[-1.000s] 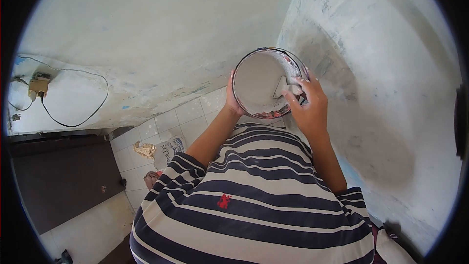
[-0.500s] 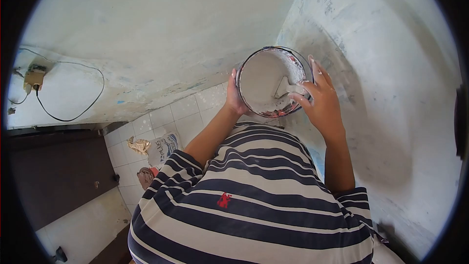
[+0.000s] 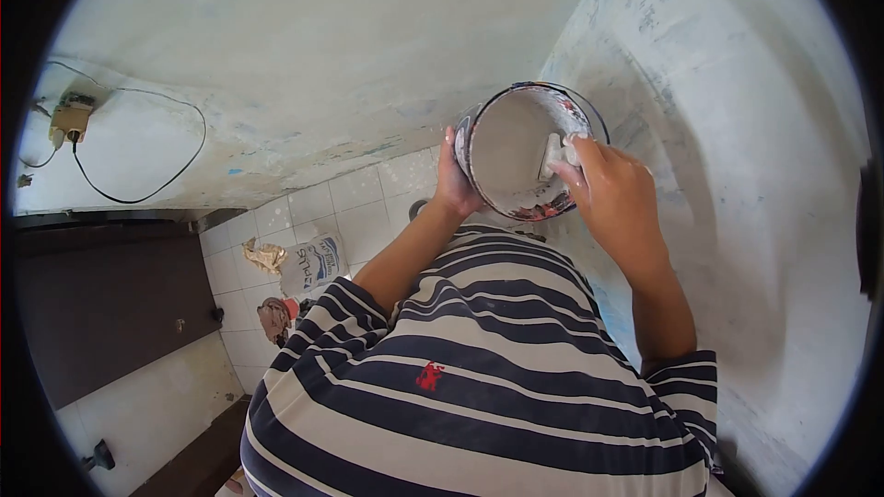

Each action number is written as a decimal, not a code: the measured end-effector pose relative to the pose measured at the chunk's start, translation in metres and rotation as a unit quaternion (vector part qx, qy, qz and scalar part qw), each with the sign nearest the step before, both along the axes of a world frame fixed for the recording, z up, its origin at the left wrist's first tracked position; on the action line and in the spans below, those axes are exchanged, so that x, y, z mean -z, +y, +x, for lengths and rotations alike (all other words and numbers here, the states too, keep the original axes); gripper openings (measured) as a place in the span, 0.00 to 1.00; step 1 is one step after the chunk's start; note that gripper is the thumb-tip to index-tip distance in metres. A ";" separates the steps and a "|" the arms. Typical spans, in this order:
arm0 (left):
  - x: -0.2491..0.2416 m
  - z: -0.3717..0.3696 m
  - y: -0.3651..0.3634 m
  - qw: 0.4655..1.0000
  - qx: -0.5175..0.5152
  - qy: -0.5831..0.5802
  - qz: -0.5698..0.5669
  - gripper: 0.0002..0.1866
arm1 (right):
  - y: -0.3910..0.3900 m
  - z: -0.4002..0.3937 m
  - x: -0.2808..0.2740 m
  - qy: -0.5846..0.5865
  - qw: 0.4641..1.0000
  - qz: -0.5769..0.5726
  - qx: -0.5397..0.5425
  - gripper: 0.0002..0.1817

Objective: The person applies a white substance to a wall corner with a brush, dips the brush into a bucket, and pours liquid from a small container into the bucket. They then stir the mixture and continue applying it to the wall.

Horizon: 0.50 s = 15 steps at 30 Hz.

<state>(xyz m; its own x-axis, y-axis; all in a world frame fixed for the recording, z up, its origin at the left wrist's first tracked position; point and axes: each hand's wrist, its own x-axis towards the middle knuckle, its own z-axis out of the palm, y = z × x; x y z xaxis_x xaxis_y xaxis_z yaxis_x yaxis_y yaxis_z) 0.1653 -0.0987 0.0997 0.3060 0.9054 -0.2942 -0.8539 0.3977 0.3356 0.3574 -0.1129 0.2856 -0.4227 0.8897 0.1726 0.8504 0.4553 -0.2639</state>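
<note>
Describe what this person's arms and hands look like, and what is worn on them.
Both forearms are bare. Short sleeves of a cream and navy striped shirt end above the elbows. The left hand and right hand wear no gloves; pale smears mark the right hand's fingers.

I wear a short-sleeved shirt in wide navy and cream stripes; a small red emblem sits on the chest; my forearms are bare; pale smears mark my right hand.
</note>
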 end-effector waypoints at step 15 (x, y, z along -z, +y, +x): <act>-0.018 -0.042 -0.006 0.999 0.011 -0.014 -0.027 0.44 | 0.031 -0.062 0.017 0.184 0.979 -0.084 -0.023 0.11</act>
<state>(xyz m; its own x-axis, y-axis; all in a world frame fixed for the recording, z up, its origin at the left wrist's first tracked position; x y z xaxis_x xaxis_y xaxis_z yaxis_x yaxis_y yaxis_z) 0.1235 -0.1042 0.1177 0.3353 0.8815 -0.3324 -0.8535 0.4336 0.2890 0.2949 -0.0822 0.2686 -0.3996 0.9001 0.1737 0.6636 0.4147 -0.6226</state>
